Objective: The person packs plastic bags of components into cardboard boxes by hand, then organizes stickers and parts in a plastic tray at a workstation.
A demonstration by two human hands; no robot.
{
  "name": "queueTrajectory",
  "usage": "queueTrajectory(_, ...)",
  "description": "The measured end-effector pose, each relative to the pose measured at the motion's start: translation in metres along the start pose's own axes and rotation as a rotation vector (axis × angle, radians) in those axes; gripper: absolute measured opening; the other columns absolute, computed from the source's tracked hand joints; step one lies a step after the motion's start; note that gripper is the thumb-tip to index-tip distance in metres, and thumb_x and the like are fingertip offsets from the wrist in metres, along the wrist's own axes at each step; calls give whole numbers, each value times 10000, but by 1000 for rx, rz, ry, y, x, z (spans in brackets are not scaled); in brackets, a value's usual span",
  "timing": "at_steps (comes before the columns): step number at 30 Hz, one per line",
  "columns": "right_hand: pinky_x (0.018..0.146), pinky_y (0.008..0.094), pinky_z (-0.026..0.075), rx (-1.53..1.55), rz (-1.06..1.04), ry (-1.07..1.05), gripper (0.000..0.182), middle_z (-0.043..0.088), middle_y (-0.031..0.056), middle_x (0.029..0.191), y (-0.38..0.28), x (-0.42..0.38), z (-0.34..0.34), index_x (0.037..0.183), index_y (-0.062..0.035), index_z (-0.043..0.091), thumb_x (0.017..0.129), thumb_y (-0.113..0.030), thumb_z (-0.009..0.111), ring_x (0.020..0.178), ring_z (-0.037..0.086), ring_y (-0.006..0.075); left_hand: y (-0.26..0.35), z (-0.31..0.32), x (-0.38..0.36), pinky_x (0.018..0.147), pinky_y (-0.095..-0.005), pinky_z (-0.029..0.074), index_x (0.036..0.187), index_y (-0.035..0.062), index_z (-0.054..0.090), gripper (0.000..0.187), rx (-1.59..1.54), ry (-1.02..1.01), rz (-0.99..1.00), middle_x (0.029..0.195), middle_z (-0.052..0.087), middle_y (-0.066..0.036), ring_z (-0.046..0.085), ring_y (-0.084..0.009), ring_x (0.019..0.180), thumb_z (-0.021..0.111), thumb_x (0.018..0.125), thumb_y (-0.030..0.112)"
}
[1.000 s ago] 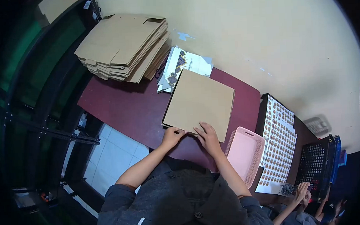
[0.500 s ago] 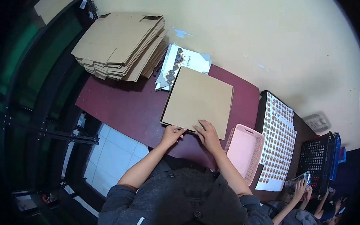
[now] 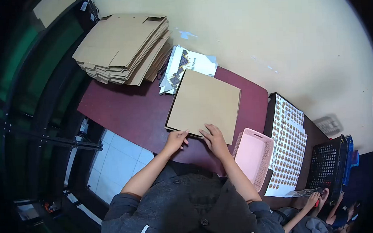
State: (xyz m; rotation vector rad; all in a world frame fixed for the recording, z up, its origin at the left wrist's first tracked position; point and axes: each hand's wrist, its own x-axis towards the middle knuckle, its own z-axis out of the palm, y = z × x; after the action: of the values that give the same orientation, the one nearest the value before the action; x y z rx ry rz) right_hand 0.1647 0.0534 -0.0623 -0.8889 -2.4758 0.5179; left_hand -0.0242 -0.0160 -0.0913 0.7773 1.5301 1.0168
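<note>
A flat square cardboard box (image 3: 206, 103) lies on the maroon table (image 3: 124, 113) in front of me. At its near edge, toward the left corner, my left hand (image 3: 177, 141) has its fingers on the edge, the thumb near the top surface. My right hand (image 3: 213, 138) rests on the near edge further right, fingertips on top of the cardboard. Its fingers are somewhat apart, and what lies under them is hidden.
Stacked flat cardboard (image 3: 123, 42) stands at the back left, printed papers (image 3: 198, 64) behind the box. On the right are a pink basket (image 3: 252, 155), sticker sheets (image 3: 289, 141) and a black crate (image 3: 324, 162). A co-worker's hands (image 3: 313, 200) hold something beyond.
My left hand has slid slightly left along the box's near edge. My right hand has barely moved. The co-worker's hands have shifted.
</note>
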Motion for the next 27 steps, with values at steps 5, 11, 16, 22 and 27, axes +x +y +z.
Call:
queueTrajectory(5,949,408,381,24,24,6,348,509,148,1178,3,-2,0,1078,-105,616,733,-104,655,1115,461,323,10,0,-3,340,-223,383,924,-40,619,538,-32,-12,-110,548,596,-88,456,-99,349,459,892,472)
queueTrajectory(11,958,402,370,55,13,24,341,499,138,1193,3,-4,4,1085,-101,609,747,-112,654,1126,451,316,1,-1,3,319,-225,379,947,-66,595,573,-80,9,-151,535,589,-107,421,-98,306,442,895,483)
queueTrajectory(16,954,402,373,58,38,23,343,503,139,1185,-3,-1,0,1081,-91,608,742,-109,656,1117,456,316,6,-1,-1,324,-231,396,864,-47,596,467,-158,-22,-121,524,547,-83,401,-87,312,501,892,410)
queueTrajectory(22,950,405,377,49,33,29,354,510,144,1175,0,-3,3,1080,-84,608,732,-113,661,1108,460,320,10,-1,-6,342,-217,410,966,-36,599,470,-104,-55,-120,507,499,-30,389,-53,330,511,884,419)
queueTrajectory(27,947,404,382,42,17,46,355,514,141,1173,1,-4,5,1077,-84,612,727,-115,664,1102,463,320,8,1,-9,335,-209,396,891,-5,629,357,-140,-73,-118,508,513,-30,399,-52,338,546,878,342)
